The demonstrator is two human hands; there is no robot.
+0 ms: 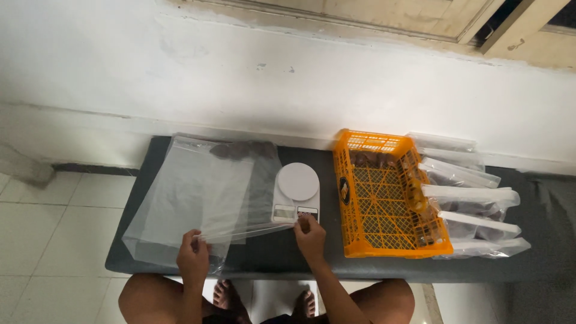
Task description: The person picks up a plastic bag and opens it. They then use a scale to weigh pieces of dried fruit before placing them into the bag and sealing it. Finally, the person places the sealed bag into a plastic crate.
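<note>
The person is sitting over a low dark surface (pixel 252 261) and working at a stack of clear plastic bags (pixel 198 192) lying on its left half. The left hand (pixel 193 259) is pinching the near edge of the top bag between thumb and fingers and lifting it a little off the pile. The right hand (pixel 310 233) is closing its fingertips on the bag's near right corner, right at the front edge of a small white kitchen scale (pixel 297 193).

As I judge it, the work is well along. To the right, sealed bags (pixel 471 207) holding something dark are lying in an overlapping row, and the orange plastic crate (pixel 384 195) beside them is looking nearly emptied, with only a few dark pieces along its far end and right side. The scale's round plate is bare, and the bag in hand is flat and unfilled, so it seems at least one more fill is remaining.

The bag's long axis is running away from the person toward the white wall (pixel 300 78), leaning slightly right. I cannot tell which end is its mouth.
</note>
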